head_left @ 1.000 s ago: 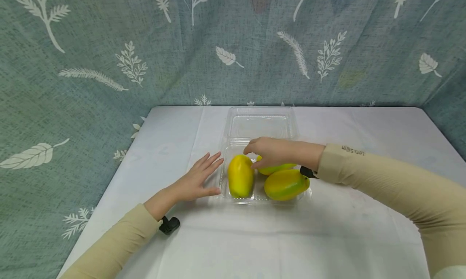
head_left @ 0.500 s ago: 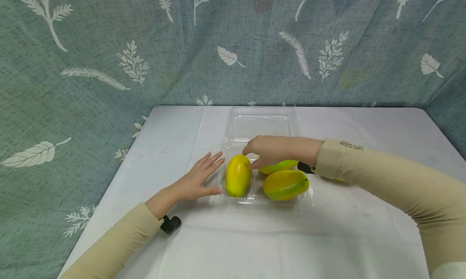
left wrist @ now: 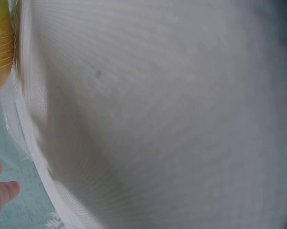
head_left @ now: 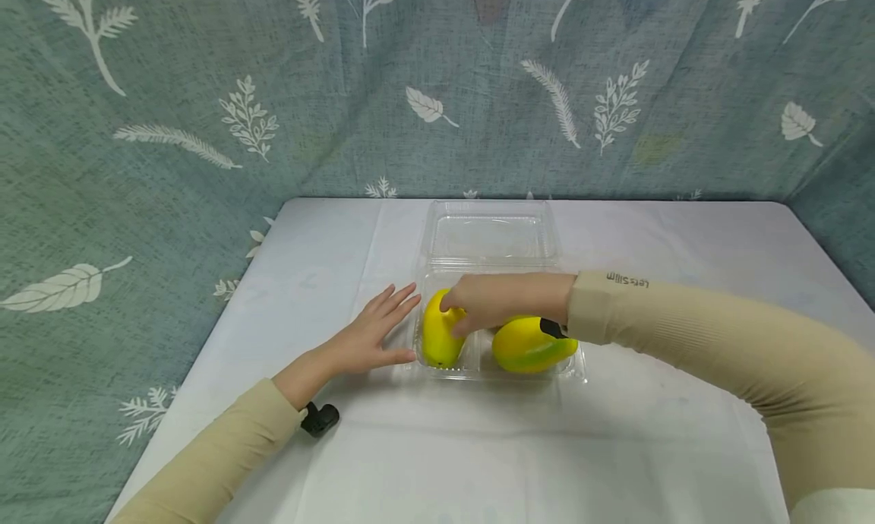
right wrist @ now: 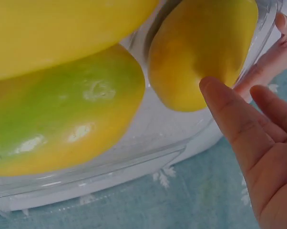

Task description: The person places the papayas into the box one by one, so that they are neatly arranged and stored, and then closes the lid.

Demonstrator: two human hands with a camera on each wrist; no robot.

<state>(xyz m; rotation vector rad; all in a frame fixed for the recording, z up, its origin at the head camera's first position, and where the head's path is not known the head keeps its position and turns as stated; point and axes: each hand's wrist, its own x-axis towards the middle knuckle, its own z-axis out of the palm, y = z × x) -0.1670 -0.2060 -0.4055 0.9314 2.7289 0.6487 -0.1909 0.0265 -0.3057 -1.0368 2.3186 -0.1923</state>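
An oval yellow fruit [head_left: 439, 338], shaped like a mango or papaya, lies lengthwise in the left part of a clear plastic clamshell box [head_left: 478, 364]. My right hand [head_left: 488, 302] is over its right side, and in the right wrist view a fingertip [right wrist: 211, 88] lies against its skin, the fingers fairly straight. A yellow-green fruit [head_left: 533, 347] lies crosswise at the box's near right. Another fruit [right wrist: 62, 38] shows beside it in the right wrist view, mostly covered by my hand in the head view. My left hand [head_left: 369, 334] is spread beside the box's left edge.
The box's lid [head_left: 488, 237] lies folded back toward the far edge of the table. A white cloth [head_left: 437, 448] covers the table. Behind it hangs a blue-green leaf-patterned curtain [head_left: 383, 114].
My right hand has moved left and nearer, from beside the left fruit onto it. That fruit has shifted slightly left and tilted. My left hand stays in place.
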